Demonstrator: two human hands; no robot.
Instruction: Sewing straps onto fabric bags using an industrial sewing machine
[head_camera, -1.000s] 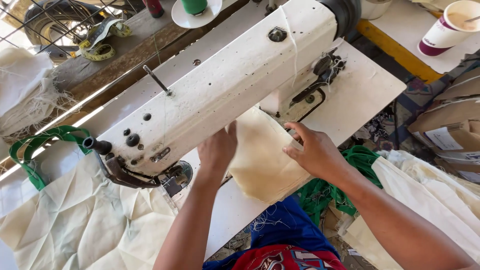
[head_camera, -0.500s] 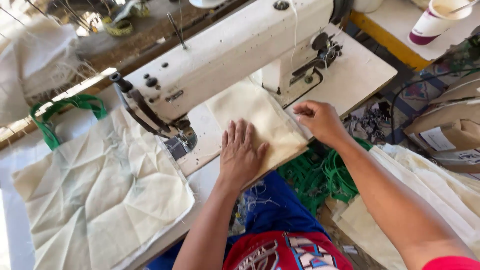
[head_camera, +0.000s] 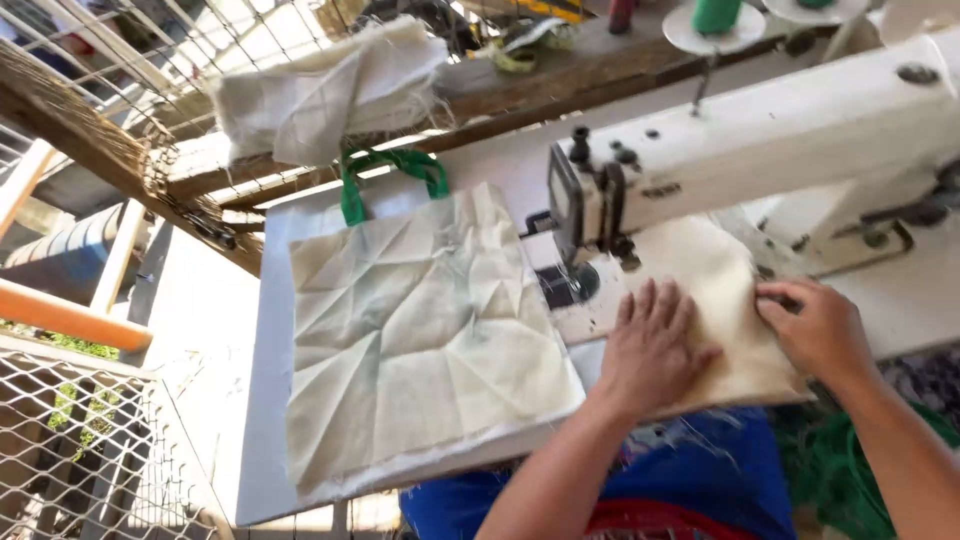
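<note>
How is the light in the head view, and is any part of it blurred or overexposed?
Head view: strong sunlight from above; the white sewing machine and the table are bright, almost washed out; the creased cloth bag shows soft shadows in its folds; the left hand and right hand are sharp enough; the wire mesh at the left edge is slightly soft.

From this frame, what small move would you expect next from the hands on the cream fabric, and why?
Probably a short push of the cream fabric piece toward the needle area. The left hand lies flat on it, the right hand holds its right edge, and its leading edge sits beside the sewing machine head.
</note>
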